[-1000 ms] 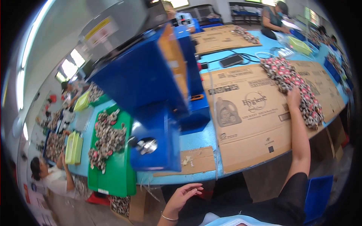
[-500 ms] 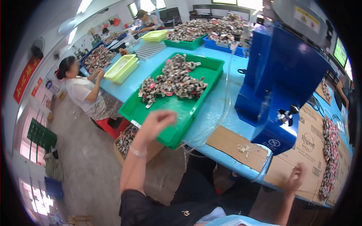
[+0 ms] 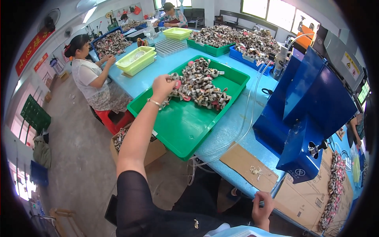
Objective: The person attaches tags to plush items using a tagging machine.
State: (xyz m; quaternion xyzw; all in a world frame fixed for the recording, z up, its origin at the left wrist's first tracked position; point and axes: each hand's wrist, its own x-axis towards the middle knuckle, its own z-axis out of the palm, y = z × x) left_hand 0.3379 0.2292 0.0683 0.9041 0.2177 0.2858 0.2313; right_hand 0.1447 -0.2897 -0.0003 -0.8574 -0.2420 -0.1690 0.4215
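Observation:
My left hand [image 3: 163,87] reaches over the left side of a green tray [image 3: 189,126]. Its fingers are closed on a small grey furry piece with a pink part, at the edge of a pile of similar furry pieces [image 3: 201,85]. That pile covers the far part of the tray. My right hand [image 3: 262,207] hangs by the table's near edge, its fingers curled in; whatever they may hold cannot be made out. Close to it lies a strip of cardboard [image 3: 244,162] with pale scraps [image 3: 256,171] on it.
A blue machine [image 3: 304,106] stands on the blue table to the right. Beyond it, a row of furry pieces [image 3: 334,189] lies on flat cardboard. Clear tubing [image 3: 249,114] crosses the tabletop. Yellow trays [image 3: 136,61] and other full trays stand farther off. A person [image 3: 89,71] sits at the left.
My left hand has moved forward from above the tray's near part to the pile and closed on a furry piece. My right hand has moved left from the flat cardboard to the table edge.

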